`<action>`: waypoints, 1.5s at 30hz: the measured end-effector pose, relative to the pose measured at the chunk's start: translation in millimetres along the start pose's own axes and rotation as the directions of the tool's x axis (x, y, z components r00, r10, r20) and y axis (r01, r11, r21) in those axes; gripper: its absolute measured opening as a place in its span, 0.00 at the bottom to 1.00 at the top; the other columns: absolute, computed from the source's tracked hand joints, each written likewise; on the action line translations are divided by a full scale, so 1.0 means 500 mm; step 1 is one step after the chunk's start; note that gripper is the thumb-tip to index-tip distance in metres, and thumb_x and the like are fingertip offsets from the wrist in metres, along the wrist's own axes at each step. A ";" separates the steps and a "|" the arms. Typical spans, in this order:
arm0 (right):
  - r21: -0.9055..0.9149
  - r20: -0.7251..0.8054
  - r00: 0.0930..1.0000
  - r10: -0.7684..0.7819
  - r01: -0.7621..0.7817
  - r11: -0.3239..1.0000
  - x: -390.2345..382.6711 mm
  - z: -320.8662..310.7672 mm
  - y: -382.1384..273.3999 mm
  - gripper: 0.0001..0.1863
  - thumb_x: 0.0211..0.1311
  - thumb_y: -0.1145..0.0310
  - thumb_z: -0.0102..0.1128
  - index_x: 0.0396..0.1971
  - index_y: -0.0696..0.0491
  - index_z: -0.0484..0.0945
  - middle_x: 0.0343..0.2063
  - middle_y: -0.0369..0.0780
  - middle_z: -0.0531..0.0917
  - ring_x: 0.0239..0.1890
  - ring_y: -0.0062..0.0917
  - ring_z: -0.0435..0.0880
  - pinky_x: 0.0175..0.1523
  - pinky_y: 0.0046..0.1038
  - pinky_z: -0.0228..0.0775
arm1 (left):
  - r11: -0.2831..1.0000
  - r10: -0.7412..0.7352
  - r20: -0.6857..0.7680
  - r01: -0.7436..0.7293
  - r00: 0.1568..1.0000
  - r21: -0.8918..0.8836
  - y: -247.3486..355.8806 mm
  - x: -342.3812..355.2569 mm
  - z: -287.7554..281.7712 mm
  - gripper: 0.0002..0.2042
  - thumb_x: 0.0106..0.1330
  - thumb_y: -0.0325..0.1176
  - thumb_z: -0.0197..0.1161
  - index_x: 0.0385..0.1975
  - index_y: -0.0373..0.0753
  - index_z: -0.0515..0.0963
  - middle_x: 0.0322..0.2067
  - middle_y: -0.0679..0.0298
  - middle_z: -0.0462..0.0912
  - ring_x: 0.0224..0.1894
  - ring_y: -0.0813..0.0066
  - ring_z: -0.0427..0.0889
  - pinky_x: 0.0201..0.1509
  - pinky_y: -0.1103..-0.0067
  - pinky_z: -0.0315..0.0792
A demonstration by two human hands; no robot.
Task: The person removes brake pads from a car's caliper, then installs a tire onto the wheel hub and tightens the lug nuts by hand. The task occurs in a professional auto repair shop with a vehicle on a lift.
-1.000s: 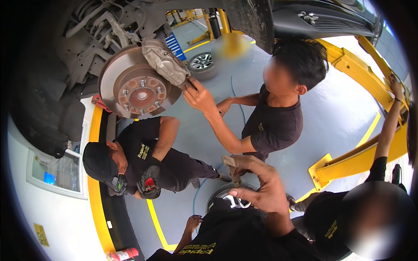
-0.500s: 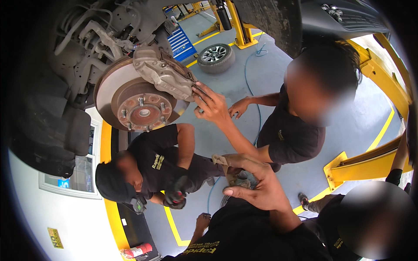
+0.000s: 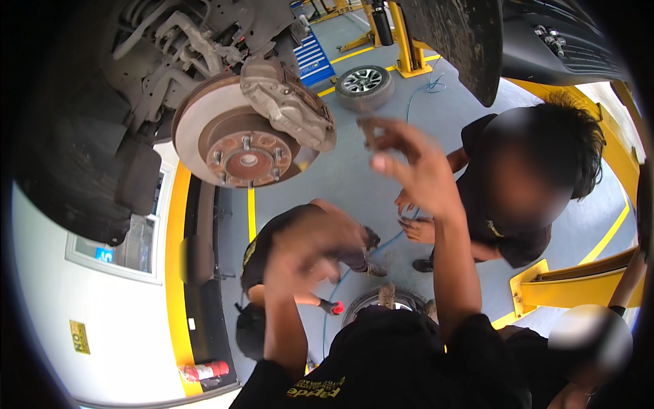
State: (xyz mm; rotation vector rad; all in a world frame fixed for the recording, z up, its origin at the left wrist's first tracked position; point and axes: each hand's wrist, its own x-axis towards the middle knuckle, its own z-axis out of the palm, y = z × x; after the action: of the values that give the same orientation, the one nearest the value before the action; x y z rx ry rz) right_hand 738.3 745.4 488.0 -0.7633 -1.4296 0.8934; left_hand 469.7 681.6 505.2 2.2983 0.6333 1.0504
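Your right hand (image 3: 415,163) pinched a piece (image 3: 368,132), best steadied near the caliper (image 3: 286,105); your left hand (image 3: 308,251) blurred, its grip unclear.

a small brown piece (image 3: 368,132), blurred, is held upright near the grey brake caliper (image 3: 285,103).

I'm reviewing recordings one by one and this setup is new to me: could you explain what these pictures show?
No robot here: a person works with bare hands, seen by a wide fisheye camera on their head, so straight edges bend. The right hand holds a small brownish piece at its fingertips; the left hand is too blurred to read. Ahead is a brake disc with its caliper. A wheel lies on the floor; a co-worker stands at right.
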 end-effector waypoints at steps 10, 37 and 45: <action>0.092 0.182 0.983 -0.017 0.000 0.996 0.308 0.023 0.151 0.32 0.66 0.56 0.79 0.65 0.56 0.81 0.57 0.45 0.88 0.58 0.31 0.88 0.64 0.35 0.79 | 0.793 0.133 -0.082 -0.056 0.988 0.606 -0.100 0.433 -0.298 0.31 0.86 0.59 0.42 0.58 0.37 0.83 0.57 0.55 0.86 0.63 0.55 0.80 0.72 0.67 0.67; 0.081 0.206 0.978 -0.044 0.028 0.996 0.342 0.089 0.149 0.35 0.56 0.58 0.87 0.59 0.60 0.84 0.43 0.44 0.91 0.44 0.27 0.91 0.51 0.30 0.82 | 0.597 0.262 0.232 -0.346 0.937 0.724 -0.167 0.464 -0.327 0.30 0.87 0.52 0.41 0.43 0.37 0.89 0.51 0.60 0.90 0.58 0.56 0.81 0.68 0.65 0.69; -0.037 0.134 0.985 -0.108 0.114 0.993 0.349 0.084 0.189 0.35 0.52 0.57 0.89 0.56 0.61 0.85 0.35 0.45 0.92 0.35 0.25 0.90 0.42 0.30 0.80 | 0.555 0.280 0.221 -0.345 0.934 0.757 -0.167 0.465 -0.320 0.31 0.87 0.53 0.39 0.43 0.40 0.89 0.50 0.62 0.90 0.57 0.58 0.81 0.68 0.66 0.67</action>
State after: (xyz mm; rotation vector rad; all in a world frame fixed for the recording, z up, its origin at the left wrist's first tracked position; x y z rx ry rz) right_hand 680.5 939.9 491.9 -0.6605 -1.5968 0.8412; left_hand 464.7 927.9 666.1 3.3291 0.7789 0.9217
